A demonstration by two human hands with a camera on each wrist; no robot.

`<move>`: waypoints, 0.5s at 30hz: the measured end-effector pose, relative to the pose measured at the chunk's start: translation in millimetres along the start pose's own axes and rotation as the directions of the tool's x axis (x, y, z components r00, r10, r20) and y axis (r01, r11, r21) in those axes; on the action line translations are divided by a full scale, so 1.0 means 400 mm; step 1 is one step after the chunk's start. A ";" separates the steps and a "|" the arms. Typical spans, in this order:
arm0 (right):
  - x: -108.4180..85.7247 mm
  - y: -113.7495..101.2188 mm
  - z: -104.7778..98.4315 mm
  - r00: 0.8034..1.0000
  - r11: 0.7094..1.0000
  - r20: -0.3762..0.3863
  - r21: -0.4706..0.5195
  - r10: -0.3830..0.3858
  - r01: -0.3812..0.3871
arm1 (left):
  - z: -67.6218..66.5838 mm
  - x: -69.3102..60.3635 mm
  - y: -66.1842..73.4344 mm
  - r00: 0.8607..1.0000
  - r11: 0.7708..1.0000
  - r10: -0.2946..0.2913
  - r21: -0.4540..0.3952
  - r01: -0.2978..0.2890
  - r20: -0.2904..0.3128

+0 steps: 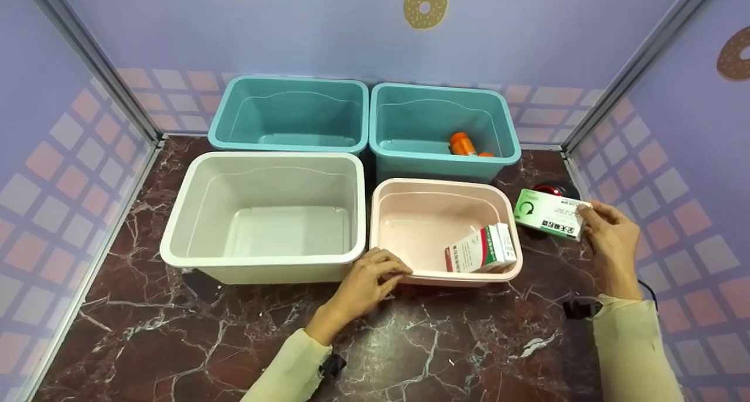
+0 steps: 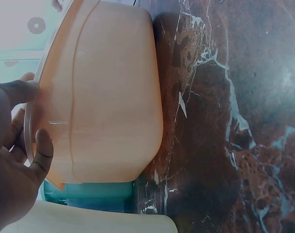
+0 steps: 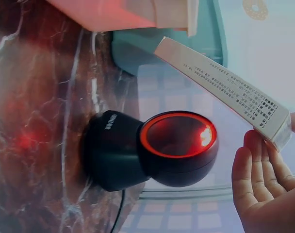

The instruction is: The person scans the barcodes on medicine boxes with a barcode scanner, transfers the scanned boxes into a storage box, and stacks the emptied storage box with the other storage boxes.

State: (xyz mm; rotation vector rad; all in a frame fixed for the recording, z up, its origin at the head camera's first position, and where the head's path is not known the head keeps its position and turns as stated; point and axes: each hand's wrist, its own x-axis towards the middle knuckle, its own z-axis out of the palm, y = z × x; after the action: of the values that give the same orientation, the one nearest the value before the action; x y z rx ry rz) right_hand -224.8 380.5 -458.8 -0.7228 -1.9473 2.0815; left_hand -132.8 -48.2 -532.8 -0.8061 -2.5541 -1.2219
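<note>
While the right hand [image 1: 612,238] pinches the green-and-white box [image 1: 548,214] near the scanner [image 3: 147,158], the left hand [image 1: 370,278] grips the pink bin's [image 1: 410,226] near rim, a carton [image 1: 469,254] already inside, this box seemingly unplaced.

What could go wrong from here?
1. The right hand pinches the green-and-white medicine box at one end only, so it might slip and knock the black scanner below.
2. The left hand holds the pink bin at its front left corner; a tug could shift the red-and-white carton inside.
</note>
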 end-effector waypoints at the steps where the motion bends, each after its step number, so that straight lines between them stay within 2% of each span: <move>1: -0.002 -0.004 0.004 1.000 1.000 0.001 0.013 -0.004 0.004 | 0.000 0.000 0.000 1.000 1.000 -0.003 0.001 0.003 0.003; 8: -0.010 -0.022 0.022 1.000 0.993 0.011 0.115 -0.020 0.019 | -0.001 0.000 0.001 1.000 1.000 -0.013 0.006 0.013 0.013; 15: -0.018 -0.049 0.037 0.998 0.992 -0.014 0.108 -0.065 0.066 | -0.002 -0.002 0.003 1.000 1.000 -0.018 0.008 0.018 0.008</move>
State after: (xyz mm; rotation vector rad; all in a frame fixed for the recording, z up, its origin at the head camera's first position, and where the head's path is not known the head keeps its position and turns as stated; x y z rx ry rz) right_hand -229.3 366.3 -438.0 -0.6379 -1.8115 2.1206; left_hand -131.6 -48.5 -531.8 -0.7900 -2.5764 -1.2161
